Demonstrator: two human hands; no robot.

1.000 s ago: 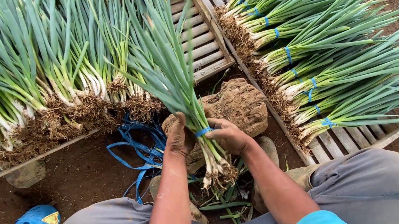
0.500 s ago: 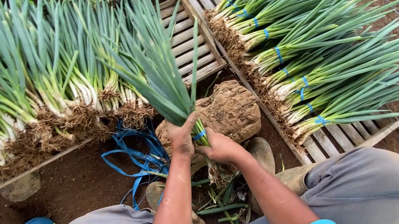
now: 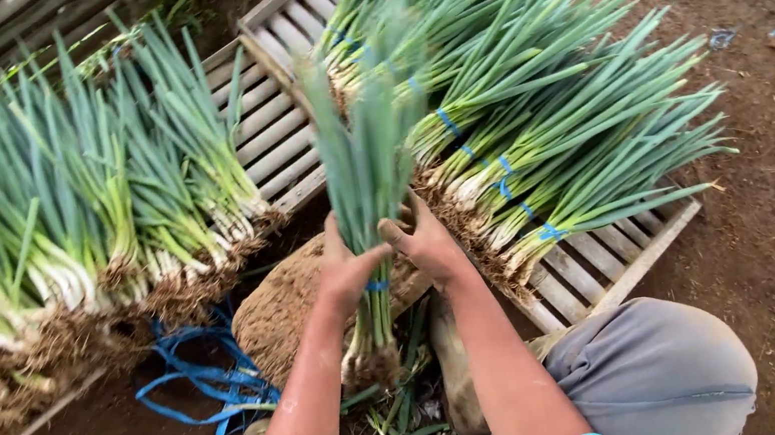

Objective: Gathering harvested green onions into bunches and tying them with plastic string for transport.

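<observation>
Both hands clasp one bunch of green onions [image 3: 367, 200] held upright: the left hand [image 3: 347, 272] and right hand [image 3: 428, 242] close around its stalks at a blue tie [image 3: 376, 287], which seems to wrap the bunch, though fingers hide most of it. Tied bundles [image 3: 536, 126] lie on a slatted wooden crate [image 3: 606, 262] just right of the bunch, loose onions [image 3: 76, 231] lie left of it, and blue strapping [image 3: 203, 380] lies on the soil lower left.

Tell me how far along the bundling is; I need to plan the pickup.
Done: a stack of tied bundles with blue bands lies on the right slatted rack. In hand: the left hand and right hand hold one bunch upright, a blue tie around its stems. Left: a long row of loose onions with soil on the roots on the left rack; blue strips lie beside them.
</observation>
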